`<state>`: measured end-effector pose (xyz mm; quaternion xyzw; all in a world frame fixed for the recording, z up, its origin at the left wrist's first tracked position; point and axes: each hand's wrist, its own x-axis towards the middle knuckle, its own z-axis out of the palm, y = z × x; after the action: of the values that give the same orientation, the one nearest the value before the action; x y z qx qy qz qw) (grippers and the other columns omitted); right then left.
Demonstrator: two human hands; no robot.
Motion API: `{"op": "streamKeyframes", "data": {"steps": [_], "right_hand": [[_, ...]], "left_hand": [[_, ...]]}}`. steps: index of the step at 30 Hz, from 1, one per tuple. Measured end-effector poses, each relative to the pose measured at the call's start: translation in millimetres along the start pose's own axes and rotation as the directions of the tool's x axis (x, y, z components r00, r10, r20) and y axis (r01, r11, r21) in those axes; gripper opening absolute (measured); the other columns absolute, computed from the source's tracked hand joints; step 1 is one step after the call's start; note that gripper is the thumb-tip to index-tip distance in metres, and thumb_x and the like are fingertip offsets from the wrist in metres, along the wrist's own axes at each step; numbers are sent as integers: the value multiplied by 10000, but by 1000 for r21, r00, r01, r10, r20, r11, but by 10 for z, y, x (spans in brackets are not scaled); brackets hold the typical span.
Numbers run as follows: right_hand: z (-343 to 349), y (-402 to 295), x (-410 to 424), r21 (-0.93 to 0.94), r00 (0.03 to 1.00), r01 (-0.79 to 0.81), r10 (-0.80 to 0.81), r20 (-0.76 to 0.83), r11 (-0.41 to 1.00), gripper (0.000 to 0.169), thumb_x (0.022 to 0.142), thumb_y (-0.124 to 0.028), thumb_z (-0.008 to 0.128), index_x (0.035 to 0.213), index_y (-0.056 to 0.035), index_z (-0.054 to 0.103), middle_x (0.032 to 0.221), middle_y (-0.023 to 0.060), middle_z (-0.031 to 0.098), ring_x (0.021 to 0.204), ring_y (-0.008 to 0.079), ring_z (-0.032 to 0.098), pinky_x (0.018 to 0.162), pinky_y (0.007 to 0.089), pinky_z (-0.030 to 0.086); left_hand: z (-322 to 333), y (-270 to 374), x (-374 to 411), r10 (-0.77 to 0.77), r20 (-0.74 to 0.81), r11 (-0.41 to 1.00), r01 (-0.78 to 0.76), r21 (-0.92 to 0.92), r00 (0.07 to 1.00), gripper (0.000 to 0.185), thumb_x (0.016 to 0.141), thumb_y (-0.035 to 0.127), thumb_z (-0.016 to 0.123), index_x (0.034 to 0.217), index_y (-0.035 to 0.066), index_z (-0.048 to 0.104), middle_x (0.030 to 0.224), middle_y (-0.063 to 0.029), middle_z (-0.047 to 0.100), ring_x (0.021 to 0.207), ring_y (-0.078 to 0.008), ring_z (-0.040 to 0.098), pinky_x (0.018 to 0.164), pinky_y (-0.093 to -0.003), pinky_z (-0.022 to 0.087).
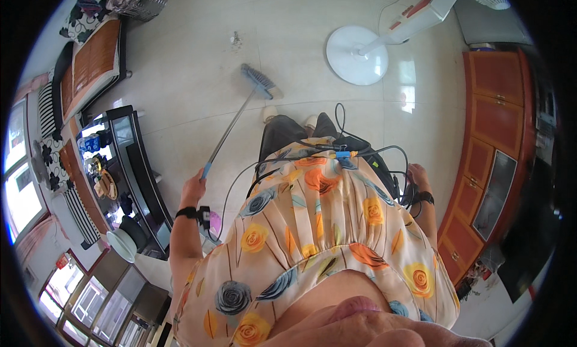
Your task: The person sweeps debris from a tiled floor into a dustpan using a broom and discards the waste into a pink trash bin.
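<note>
My left hand (194, 187) grips the blue end of a broom's handle (231, 127), out to my left. The handle slants forward to the grey-bristled broom head (258, 81), which rests on the tiled floor just ahead of my feet. Beyond the bristles lies a small heap of debris (235, 41). My right hand (418, 175) hangs beside my right hip, close to black cables. Its fingers look curled, but their inner side is hidden, so I cannot tell whether anything is in them.
A white pedestal fan (357, 55) stands ahead on the right, its cord trailing behind it. A wooden cabinet (496, 103) lines the right side. To the left are a black glass-topped table (155, 184) with several things on it and a sofa (97, 54). Cables (392, 149) loop across my front.
</note>
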<state>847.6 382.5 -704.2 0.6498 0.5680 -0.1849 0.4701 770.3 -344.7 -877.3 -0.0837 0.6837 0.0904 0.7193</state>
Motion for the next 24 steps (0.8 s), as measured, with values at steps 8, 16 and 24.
{"op": "streamKeyframes", "data": {"steps": [8,16,24], "right_hand": [[160,-552,-63,-85,996,67,-71,-50,994,258,813,-270,489,693,-45,526,559,49,533,435,127,490,414,259,389],[-41,-611,90,-65,999,34,-35,-16,997,213,812,-257,532,802,-46,546,611,37,537,481,127,536,431,244,460],[135,-1237,-12,-40,996,-12,8,-94,999,196,806,-228,527,785,-34,545,609,46,536,474,131,525,429,256,459]], "left_hand": [[103,52,-108,216,-199,932,-263,-249,956,430,813,205,511,1226,126,426,992,-229,556,923,-380,532,775,-424,431],[-669,1672,1635,476,-334,781,-566,-264,813,411,801,164,506,1207,138,447,997,-187,566,896,-348,548,754,-375,445],[-1705,2577,2181,420,-78,884,-428,-187,904,346,810,205,461,1152,165,502,902,-174,588,816,-324,561,705,-407,442]]}}
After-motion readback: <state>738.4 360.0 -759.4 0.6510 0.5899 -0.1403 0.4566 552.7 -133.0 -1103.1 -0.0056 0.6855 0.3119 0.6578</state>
